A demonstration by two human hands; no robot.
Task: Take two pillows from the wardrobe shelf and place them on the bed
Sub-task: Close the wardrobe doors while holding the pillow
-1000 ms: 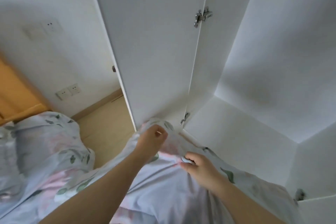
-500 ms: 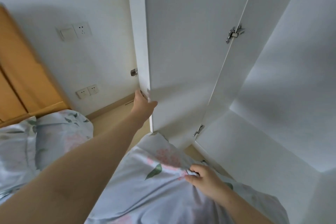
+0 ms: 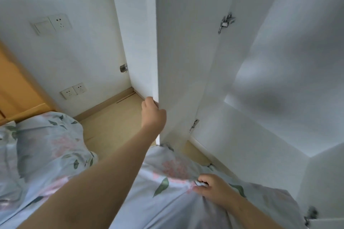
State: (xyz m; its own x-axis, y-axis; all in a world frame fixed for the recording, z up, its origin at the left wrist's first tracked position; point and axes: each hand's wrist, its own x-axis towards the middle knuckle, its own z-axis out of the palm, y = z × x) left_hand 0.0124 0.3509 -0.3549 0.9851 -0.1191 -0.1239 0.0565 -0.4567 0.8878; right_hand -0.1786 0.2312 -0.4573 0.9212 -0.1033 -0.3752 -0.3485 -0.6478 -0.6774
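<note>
A pale blue floral pillow [image 3: 167,197] lies low in the middle of the view, in front of me. My right hand [image 3: 214,189] pinches a fold of its cover near the top. My left hand [image 3: 151,113] reaches forward and grips the edge of the white wardrobe door [image 3: 186,52], fingers curled round it. A second floral pillow [image 3: 41,145] rests on the bed at the left. The wardrobe's inside [image 3: 279,98] shows bare white panels at the right.
A wooden headboard [image 3: 16,87] stands at the far left. The white wall behind holds a switch and sockets [image 3: 50,24] and a lower socket pair [image 3: 73,90]. Beige floor [image 3: 113,121] runs between bed and wardrobe. Metal hinges [image 3: 226,22] sit on the door.
My left hand let go of the pillow and reached up to the wardrobe door's edge, which has swung to the right. My right hand kept its pinch on the pillow.
</note>
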